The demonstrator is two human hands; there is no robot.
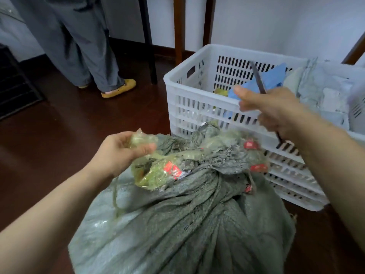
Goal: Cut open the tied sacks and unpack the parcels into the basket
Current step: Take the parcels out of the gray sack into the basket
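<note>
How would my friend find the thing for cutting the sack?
Find the big white slotted basket on the right. In front of it, the right hand grips a thin dark tool, poking out above and below the fist. Nothing else nearby is so stiff and skinny.

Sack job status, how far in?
Done: the basket already holds a blue parcel, with grey sacking draped over its right rim. In hand: left hand grips the yellowish tie at the sack neck; right hand holds a thin dark tool raised. Left: this sack is bunched at the neck, not yet unpacked.
</note>
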